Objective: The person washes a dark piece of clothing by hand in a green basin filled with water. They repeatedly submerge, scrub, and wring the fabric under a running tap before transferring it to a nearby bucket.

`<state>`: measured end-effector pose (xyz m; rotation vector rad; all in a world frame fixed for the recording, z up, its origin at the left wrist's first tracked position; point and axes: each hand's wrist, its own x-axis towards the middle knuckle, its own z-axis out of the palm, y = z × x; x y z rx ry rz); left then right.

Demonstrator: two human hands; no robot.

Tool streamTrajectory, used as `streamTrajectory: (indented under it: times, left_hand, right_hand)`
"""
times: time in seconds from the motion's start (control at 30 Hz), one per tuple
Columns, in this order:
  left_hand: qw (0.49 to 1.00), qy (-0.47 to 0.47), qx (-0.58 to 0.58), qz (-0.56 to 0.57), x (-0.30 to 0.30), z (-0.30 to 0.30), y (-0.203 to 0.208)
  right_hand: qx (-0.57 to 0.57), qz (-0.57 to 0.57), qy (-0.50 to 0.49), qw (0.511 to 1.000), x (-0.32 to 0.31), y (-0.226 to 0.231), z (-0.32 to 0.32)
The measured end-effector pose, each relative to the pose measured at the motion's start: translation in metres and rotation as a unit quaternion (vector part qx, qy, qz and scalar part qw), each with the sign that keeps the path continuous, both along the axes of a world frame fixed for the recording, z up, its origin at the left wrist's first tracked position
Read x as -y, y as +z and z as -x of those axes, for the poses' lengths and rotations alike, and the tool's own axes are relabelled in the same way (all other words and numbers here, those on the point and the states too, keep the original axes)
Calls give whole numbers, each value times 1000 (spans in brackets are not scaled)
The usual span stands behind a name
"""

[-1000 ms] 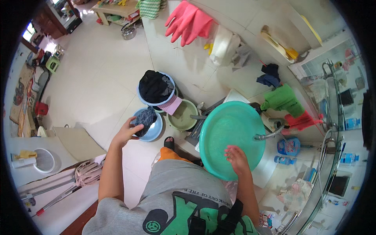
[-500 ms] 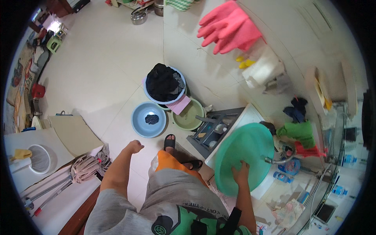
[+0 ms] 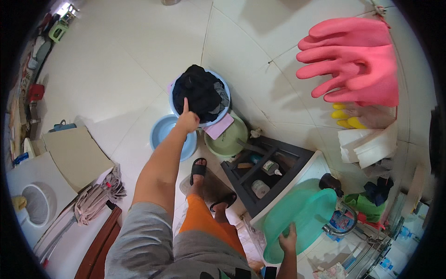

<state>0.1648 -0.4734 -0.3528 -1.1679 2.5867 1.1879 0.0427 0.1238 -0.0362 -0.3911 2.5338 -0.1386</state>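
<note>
My left hand (image 3: 188,120) hovers over the blue basin (image 3: 160,135) on the floor, its index finger stretched out toward the black clothes (image 3: 197,90) and the other fingers partly curled; it holds nothing. Those clothes fill a second, raised light-blue basin (image 3: 225,111). With its thumb over the near rim, my right hand (image 3: 288,241) grips the large green basin (image 3: 309,209), which tilts at the sink counter below the tap (image 3: 341,228). The rest of that hand's fingers are partly hidden.
A pale green basin (image 3: 226,142) with a pink piece (image 3: 219,126) at its edge stands beside the blue ones. Dark cabinet doors (image 3: 253,186) jut out near my feet. Pink rubber gloves (image 3: 355,65) hang on the right wall; a mop (image 3: 98,197) leans at left.
My left hand has reached forward and right to the floor basins. My right hand has gone from spread fingers inside the green basin to its near rim, and the basin has tilted.
</note>
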Motion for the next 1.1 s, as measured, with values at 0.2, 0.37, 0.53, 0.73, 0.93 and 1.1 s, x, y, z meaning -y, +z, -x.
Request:
streamTrajectory:
  times: [0.2, 0.37, 0.53, 0.73, 0.93, 1.1]
  left_hand:
    - [988, 94, 15, -121, 35, 54, 0]
    - [964, 199, 176, -33, 21, 64, 50]
    - [980, 108, 162, 38, 44, 47, 80]
    - [984, 82, -21, 155, 62, 34, 228]
    - [964, 140, -193, 115, 61, -3, 405]
    - [905, 121, -404, 59, 24, -28, 545]
  right_hand:
    - [26, 12, -16, 999, 0, 0, 5]
    - [3, -40, -16, 999, 10, 7, -3]
    - [-23, 11, -4, 1000, 5, 6, -1]
    - [-51, 43, 29, 997, -12, -2, 4]
    - [22, 31, 16, 999, -1, 9, 24]
    - [32, 90, 35, 995, -6, 10, 32]
